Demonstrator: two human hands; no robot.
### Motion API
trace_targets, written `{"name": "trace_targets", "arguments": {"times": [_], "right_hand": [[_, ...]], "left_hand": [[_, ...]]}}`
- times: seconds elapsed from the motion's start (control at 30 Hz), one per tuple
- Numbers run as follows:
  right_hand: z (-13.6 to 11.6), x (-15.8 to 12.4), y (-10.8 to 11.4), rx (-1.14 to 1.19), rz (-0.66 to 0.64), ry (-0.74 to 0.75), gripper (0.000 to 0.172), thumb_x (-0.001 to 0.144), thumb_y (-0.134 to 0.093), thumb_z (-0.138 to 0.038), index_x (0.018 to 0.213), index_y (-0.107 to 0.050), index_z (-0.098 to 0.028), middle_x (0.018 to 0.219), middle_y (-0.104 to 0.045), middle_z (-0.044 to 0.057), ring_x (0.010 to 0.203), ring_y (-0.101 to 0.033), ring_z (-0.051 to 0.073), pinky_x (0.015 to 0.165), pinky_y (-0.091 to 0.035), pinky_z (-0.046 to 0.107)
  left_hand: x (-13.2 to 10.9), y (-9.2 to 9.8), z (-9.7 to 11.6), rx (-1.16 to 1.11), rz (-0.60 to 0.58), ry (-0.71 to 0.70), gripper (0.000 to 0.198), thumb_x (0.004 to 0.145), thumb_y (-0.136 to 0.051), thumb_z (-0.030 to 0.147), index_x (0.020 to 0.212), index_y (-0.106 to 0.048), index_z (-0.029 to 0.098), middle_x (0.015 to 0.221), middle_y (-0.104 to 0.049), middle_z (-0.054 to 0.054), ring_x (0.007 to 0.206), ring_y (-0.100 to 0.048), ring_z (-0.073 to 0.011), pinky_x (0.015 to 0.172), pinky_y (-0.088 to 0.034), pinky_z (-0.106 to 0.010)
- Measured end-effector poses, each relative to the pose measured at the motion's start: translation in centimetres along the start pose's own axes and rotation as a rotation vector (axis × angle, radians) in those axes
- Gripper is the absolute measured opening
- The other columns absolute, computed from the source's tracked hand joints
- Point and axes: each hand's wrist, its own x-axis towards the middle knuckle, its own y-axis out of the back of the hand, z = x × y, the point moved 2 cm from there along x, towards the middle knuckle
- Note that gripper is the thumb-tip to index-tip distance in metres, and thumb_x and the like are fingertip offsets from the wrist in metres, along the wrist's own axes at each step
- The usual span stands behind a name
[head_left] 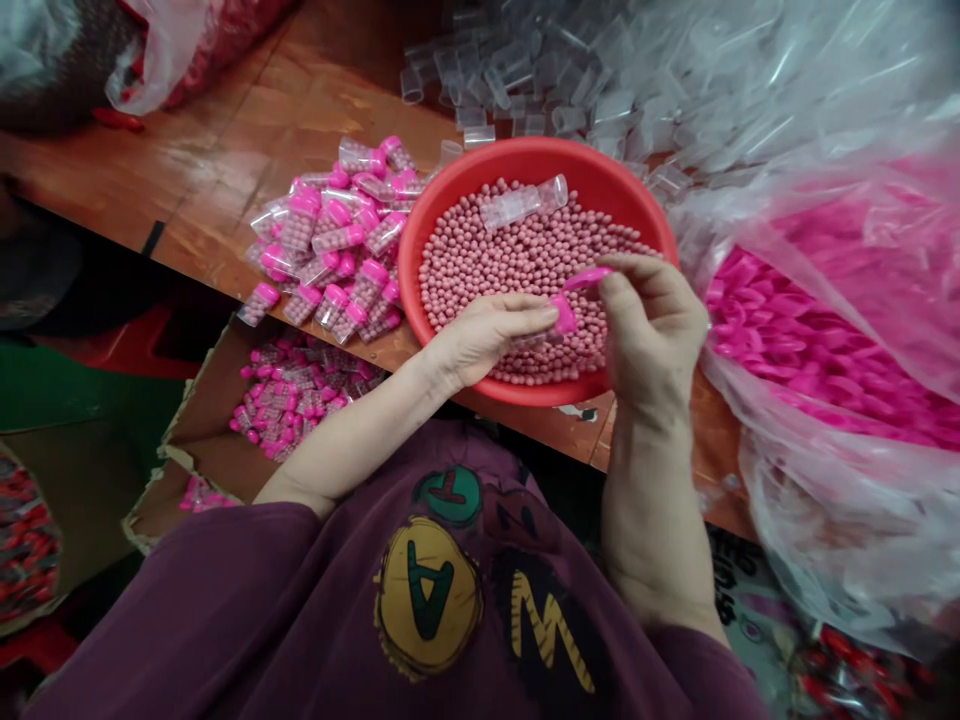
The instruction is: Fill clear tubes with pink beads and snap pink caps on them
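My left hand (491,335) is closed over the red basin, its fingers around a small clear tube, mostly hidden under them. A pink piece (564,315) sits at the tube's end, by my thumb. My right hand (656,315) pinches a flat pink cap (587,278) just above that piece; whether the two pink parts are joined I cannot tell. Below both hands, the red basin (411,245) holds many small pink beads (487,255). Clear empty tubes (525,202) lie on the beads near the far side.
Left of the basin is a pile of bead-filled tubes with pink caps (337,235); more lie in a cardboard box (202,420) below the table edge. Clear empty tubes (517,75) are heaped at the back. A plastic bag (817,490) of pink caps (810,340) stands at right.
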Motion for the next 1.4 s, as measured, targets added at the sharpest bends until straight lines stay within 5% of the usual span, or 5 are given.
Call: {"name": "trace_targets", "arguments": {"times": [0.23, 0.73, 0.9, 1.07, 1.4], "right_hand": [[-0.2, -4.0, -1.4, -0.575, -0.117, 0.302, 0.080, 0.094, -0.091, -0.056, 0.158, -0.058, -0.022, 0.151, -0.072, 0.024, 0.141, -0.068, 0.047, 0.124, -0.054, 0.074], [-0.1, -2.5, -2.5, -0.604, -0.019, 0.550, 0.045, 0.103, -0.064, -0.023, 0.147, -0.063, -0.019, 0.128, -0.078, 0.021, 0.119, -0.076, 0.038, 0.103, -0.066, 0.060], [-0.9, 1.9, -4.0, -0.316, -0.469, 0.445, 0.060, 0.107, -0.071, -0.038, 0.162, -0.059, -0.019, 0.145, -0.075, 0.020, 0.127, -0.077, 0.035, 0.107, -0.069, 0.056], [2.5, 9.0, -6.8, -0.591, -0.420, 0.323, 0.039, 0.112, -0.049, -0.023, 0.136, -0.079, -0.014, 0.145, -0.076, 0.024, 0.134, -0.073, 0.040, 0.121, -0.060, 0.065], [2.9, 10.0, -7.2, -0.310, -0.428, 0.109, 0.032, 0.110, -0.061, -0.032, 0.133, -0.081, -0.021, 0.128, -0.086, 0.012, 0.123, -0.080, 0.030, 0.113, -0.065, 0.050]], "left_hand": [[0.4, -0.2, 0.0, -0.050, 0.110, -0.005, 0.014, 0.103, -0.084, 0.025, 0.091, -0.084, 0.018, 0.088, -0.079, -0.002, 0.085, -0.071, -0.0138, 0.086, -0.056, -0.029], [-0.2, -0.7, -0.7, 0.875, 0.261, -0.526, 0.031, 0.103, -0.074, 0.021, 0.134, -0.071, 0.017, 0.137, -0.081, -0.014, 0.130, -0.076, -0.0283, 0.120, -0.058, -0.043], [-3.6, 4.2, 4.2, 1.173, 0.443, -0.716, 0.038, 0.111, -0.064, 0.036, 0.145, -0.068, 0.019, 0.132, -0.080, -0.013, 0.117, -0.077, -0.0260, 0.114, -0.062, -0.044], [-5.9, 10.6, 8.8, 1.469, 0.977, -0.776, 0.076, 0.100, -0.079, 0.052, 0.166, -0.058, 0.021, 0.170, -0.064, -0.022, 0.164, -0.053, -0.0431, 0.141, -0.039, -0.070], [3.0, 5.4, 5.5, 1.016, 0.447, -0.511, 0.058, 0.101, -0.075, 0.019, 0.158, -0.064, 0.013, 0.150, -0.077, -0.020, 0.106, -0.082, -0.0241, 0.112, -0.065, -0.046]]}}
